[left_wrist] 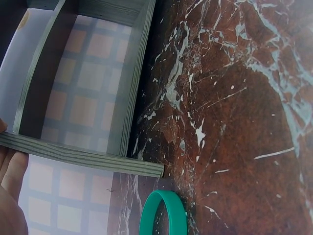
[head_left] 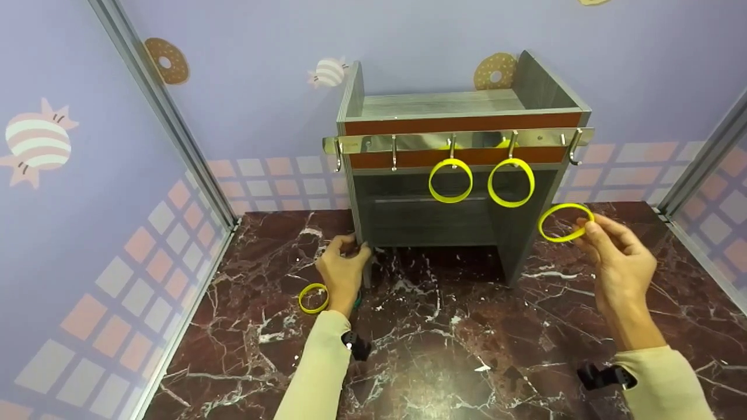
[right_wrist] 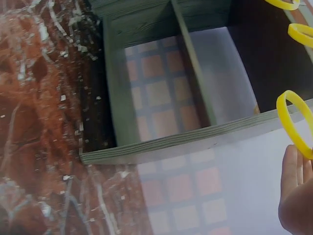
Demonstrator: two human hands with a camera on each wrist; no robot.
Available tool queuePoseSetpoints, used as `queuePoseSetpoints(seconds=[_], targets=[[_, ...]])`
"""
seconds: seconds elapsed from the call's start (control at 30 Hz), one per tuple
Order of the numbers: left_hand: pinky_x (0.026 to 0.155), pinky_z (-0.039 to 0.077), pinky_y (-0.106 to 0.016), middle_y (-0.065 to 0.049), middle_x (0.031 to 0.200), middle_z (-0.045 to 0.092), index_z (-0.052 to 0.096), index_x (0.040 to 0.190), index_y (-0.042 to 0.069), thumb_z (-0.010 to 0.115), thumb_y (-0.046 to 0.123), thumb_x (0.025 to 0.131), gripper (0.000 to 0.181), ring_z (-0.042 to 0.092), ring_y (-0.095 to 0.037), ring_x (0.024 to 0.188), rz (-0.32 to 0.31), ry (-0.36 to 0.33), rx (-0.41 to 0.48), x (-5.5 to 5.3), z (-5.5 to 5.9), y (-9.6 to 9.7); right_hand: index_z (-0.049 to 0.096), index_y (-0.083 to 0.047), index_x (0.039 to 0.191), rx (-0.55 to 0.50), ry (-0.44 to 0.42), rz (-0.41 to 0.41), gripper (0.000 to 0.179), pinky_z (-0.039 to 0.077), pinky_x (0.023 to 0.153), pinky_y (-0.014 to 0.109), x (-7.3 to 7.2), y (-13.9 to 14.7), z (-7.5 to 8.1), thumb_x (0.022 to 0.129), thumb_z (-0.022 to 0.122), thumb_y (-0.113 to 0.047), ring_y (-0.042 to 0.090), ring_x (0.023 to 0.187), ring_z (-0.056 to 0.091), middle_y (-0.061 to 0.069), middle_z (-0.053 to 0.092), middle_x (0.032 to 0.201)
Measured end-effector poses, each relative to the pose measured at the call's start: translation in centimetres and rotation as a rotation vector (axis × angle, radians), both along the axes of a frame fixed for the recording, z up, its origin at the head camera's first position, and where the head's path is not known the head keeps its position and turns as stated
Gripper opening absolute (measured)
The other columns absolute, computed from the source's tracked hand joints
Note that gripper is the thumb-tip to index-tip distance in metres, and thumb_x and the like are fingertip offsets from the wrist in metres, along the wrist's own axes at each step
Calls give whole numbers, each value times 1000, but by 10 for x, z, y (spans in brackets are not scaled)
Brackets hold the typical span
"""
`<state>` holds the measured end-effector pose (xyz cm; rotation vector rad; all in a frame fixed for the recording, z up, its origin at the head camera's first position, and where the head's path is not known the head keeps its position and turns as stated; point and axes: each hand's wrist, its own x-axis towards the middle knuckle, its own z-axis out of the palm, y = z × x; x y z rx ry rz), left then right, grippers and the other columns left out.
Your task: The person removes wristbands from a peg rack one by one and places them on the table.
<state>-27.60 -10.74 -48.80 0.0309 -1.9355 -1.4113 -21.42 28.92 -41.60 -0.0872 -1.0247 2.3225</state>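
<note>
— At the right of the head view: right hand [head_left: 624,259], state?
— Narrow. Thumb and fingers pinch a yellow ring [head_left: 563,239] by its near side, held up off the counter [head_left: 420,350], right of the grey shelf unit [head_left: 432,224].
— Left hand [head_left: 341,268]?
— Down at the unit's left side panel, thumb and fingers gripping its front edge. Loose yellow band [head_left: 300,297] lies on the counter just beside that wrist.
— Hook rail [head_left: 420,142]?
— Metal, five hooks, across the unit's front. From left: one hung ring [head_left: 450,201] on the third, a second hung ring [head_left: 511,205] on the fourth.
— Left wrist view?
— Fingers on the panel's outer face, thumb tip across on the inner. Green ring [left_wrist: 181,215] near the panel's foot, cut by the lower border.
— Right wrist view?
— Hand partly cropped, fingertips at the pinched ring's lower edge; thumb hard to make out. Ring overlaps the side panel in sight; touching or apart, cannot tell. Both hung rings show, upper corner.
</note>
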Motion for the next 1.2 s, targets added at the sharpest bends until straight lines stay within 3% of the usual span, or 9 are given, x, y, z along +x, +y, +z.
queuePoseSetpoints(seconds=[0.3, 0.63, 0.9, 1.2], targets=[[66, 63, -31, -10, 86, 78, 77, 92, 2, 84, -1, 79, 15, 77, -20, 73, -9, 2, 12, -1, 0, 0, 73, 15, 109, -2, -151, 8, 20, 64, 75, 32, 3, 10, -29, 89, 76, 15, 27, 80, 78, 23, 76, 94], [65, 63, -31, -10, 87, 78, 78, 92, 2, 85, -2, 79, 15, 77, -19, 73, -22, 7, 33, -1, 0, 1, 77, 9, 106, 88, -289, 22, 15, 63, 77, 30, 5, 17, -58, 91, 77, 10, 22, 82, 79, 16, 77, 92], [66, 63, -29, -11, 87, 78, 77, 92, 1, 83, -3, 79, 15, 77, -20, 73, -33, 21, 48, -1, 0, 2, 78, 5, 105, 154, -351, 88, 14, 63, 80, 30, 7, 23, -76, 93, 75, 9, 19, 83, 79, 14, 79, 93], [64, 63, -29, -10, 86, 78, 77, 91, 1, 83, -3, 79, 14, 77, -20, 72, -24, 19, 45, -1, -1, 2, 80, 0, 102, 208, -416, 108, 11, 63, 79, 29, 8, 29, -90, 93, 76, 7, 18, 82, 79, 9, 80, 91]])
